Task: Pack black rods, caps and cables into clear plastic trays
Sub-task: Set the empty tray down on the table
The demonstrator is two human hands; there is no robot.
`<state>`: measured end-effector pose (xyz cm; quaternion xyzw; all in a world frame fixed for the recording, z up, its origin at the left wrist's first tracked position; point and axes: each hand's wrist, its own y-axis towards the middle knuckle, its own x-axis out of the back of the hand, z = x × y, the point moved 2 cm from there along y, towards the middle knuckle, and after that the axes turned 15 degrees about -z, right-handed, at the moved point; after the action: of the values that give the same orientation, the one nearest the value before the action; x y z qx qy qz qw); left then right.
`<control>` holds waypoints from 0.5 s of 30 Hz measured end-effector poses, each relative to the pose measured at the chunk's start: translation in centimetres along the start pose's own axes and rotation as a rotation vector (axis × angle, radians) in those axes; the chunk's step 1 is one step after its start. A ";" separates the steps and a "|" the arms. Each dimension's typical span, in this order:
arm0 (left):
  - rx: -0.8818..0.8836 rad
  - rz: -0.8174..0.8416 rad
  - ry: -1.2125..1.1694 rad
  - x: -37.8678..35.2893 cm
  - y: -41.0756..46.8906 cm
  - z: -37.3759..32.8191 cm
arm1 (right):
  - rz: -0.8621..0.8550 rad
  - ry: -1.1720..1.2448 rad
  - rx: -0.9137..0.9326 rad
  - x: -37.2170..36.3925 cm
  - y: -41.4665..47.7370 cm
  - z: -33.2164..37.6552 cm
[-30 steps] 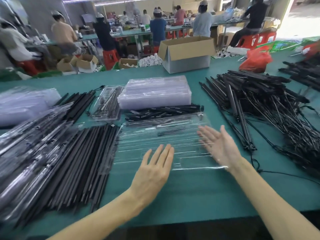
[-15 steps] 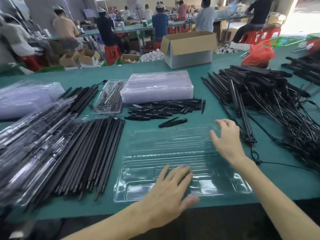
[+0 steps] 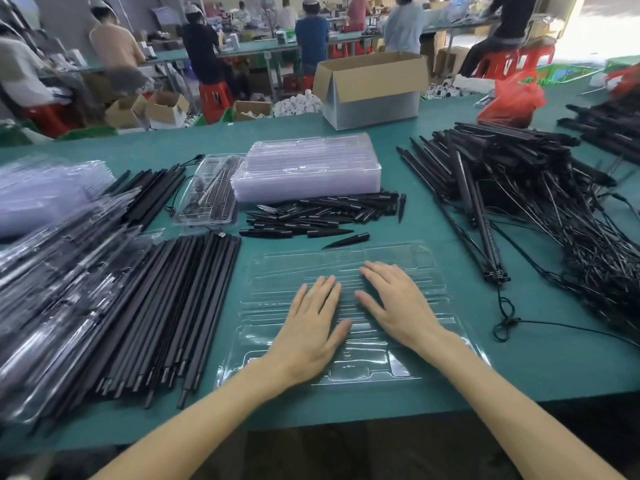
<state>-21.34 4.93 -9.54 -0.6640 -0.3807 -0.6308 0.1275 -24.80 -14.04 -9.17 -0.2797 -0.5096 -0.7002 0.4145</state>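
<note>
1. The left hand (image 3: 308, 336) and right hand (image 3: 398, 306) lie flat over the clear tray (image 3: 273, 271), hiding its middle slots.
2. The filled trays (image 3: 52, 278) at the left are blurred and cut off by the edge.
3. The cables (image 3: 581, 244) run off the right edge.

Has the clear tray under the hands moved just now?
Yes. The clear tray slid toward the person: it overlapped the pile of black caps before, and now lies short of it.
</note>
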 end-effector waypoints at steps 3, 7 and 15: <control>0.024 -0.021 -0.002 -0.4 0.1 0.0 | 0.017 -0.015 0.014 -0.2 0.4 -0.2; 0.035 -0.014 -0.055 -0.4 0.4 0.3 | 0.021 0.004 0.001 -0.3 0.6 -0.3; 0.174 -0.073 -0.173 2.4 7.2 5.4 | 0.012 -0.042 0.000 -0.6 0.5 -0.2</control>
<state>-12.73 4.35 -5.93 -0.6880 -0.4677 -0.5398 0.1284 -24.05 -14.09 -9.53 -0.2976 -0.5164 -0.6917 0.4078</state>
